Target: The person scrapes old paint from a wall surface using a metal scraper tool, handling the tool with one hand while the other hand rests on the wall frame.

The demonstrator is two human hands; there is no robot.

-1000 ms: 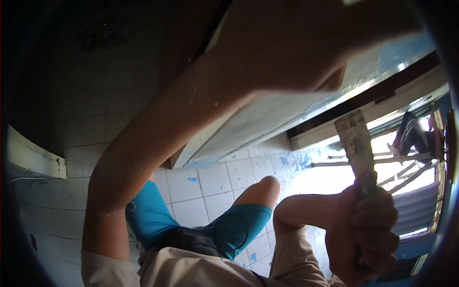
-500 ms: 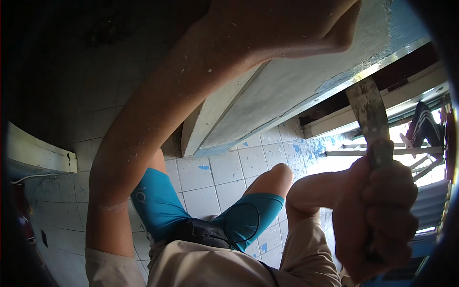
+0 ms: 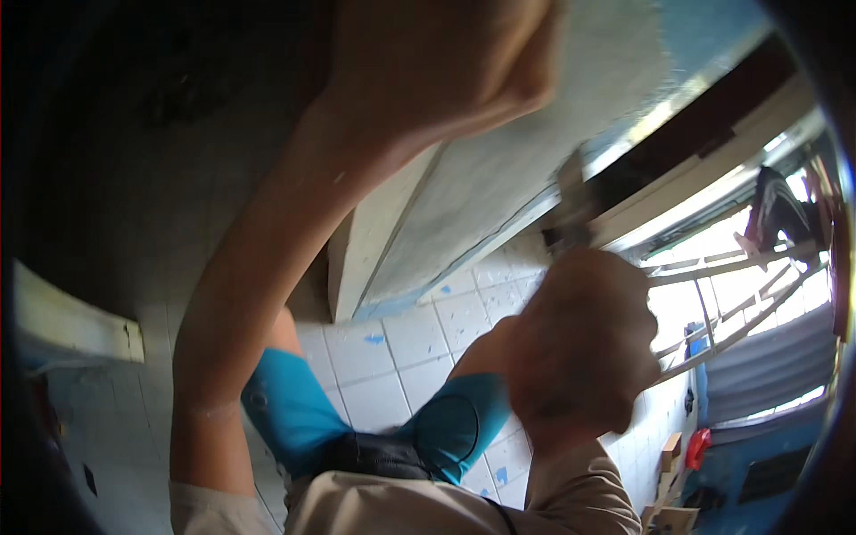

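- One scraper (image 3: 574,189) is in my right hand (image 3: 584,348), which is clenched around the handle; the blade sticks up past my knuckles, blurred.
- That blade lies in line with the lower edge of a grey surface (image 3: 615,85); I cannot tell if it touches.
- My left hand (image 3: 437,58) is up at the top, in front of the grey surface; its fingers are hidden or out of view, so I cannot tell whether they are clenched, released or holding anything.
- Blue paint (image 3: 718,36) covers the upper right part of the grey surface, with a ragged border between them.
- Beside it runs a dark band (image 3: 695,125), then a pale ledge (image 3: 713,169).
- Below me is a floor of white tiles (image 3: 374,401), with blue patches (image 3: 374,339) scattered on it.
- I wear teal shorts (image 3: 294,401) and a beige shirt (image 3: 374,506).
- Off to my right, bars (image 3: 731,266) cross a bright opening, near a dark thing with pale stripes (image 3: 776,214); lower down sits a red thing (image 3: 698,448).
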